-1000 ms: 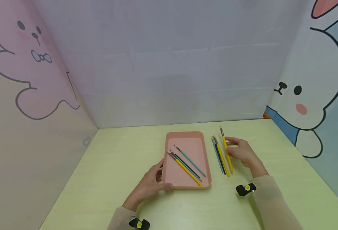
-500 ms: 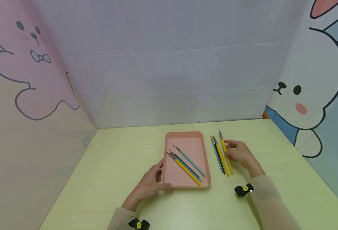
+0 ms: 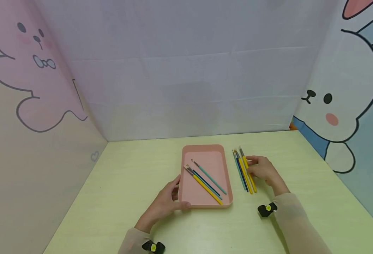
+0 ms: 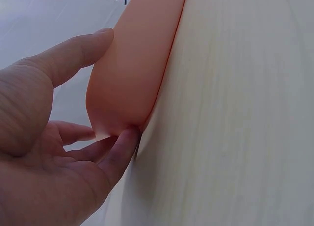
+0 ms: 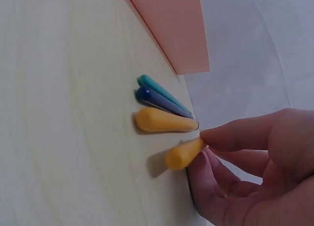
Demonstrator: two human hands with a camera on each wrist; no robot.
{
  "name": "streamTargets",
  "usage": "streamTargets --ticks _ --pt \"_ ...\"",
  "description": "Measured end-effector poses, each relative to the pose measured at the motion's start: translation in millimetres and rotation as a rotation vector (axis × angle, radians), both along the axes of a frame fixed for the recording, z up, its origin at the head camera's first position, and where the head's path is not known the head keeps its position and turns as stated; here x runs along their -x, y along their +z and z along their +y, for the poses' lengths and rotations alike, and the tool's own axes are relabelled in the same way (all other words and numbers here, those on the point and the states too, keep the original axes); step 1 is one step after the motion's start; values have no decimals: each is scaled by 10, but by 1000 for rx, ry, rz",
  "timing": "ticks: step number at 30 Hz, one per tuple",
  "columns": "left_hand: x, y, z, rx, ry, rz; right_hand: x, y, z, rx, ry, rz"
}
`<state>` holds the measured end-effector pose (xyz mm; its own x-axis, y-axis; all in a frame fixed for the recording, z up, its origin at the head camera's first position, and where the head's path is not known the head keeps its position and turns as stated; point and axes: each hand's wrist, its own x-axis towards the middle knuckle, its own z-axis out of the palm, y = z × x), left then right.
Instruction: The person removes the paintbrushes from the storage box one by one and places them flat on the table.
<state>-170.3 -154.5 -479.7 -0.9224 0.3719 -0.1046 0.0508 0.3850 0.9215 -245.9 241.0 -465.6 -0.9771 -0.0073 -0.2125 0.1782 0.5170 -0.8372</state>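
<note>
A pink tray (image 3: 205, 151) lies on the table with several paintbrushes (image 3: 206, 183) slanting across its floor. My left hand (image 3: 164, 201) grips the tray's near left corner, thumb on the near rim and fingers against the side, as the left wrist view shows. To the right of the tray, my right hand (image 3: 265, 173) pinches a yellow paintbrush (image 5: 182, 156) between thumb and fingers. That brush is tilted, its bristle end pointing away. Just left of it lie another yellow paintbrush (image 5: 164, 121), a dark blue one (image 5: 157, 98) and a teal one (image 5: 162, 90), side by side.
The pale table (image 3: 116, 197) ends at a white curtain (image 3: 186, 88) behind. Side panels carry a cartoon bear (image 3: 46, 84) and a cartoon rabbit (image 3: 338, 91). A small black device (image 3: 267, 209) sits at each wrist.
My right hand has moved slightly left and nearer me, bringing the held yellow paintbrush closer to the row beside it. My left hand and the tray stay in place.
</note>
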Motion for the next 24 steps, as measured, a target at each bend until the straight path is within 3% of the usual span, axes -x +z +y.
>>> streamTargets --ticks 24 --pt "9 -9 2 -2 3 -3 -8 -2 -53 -107 3 12"
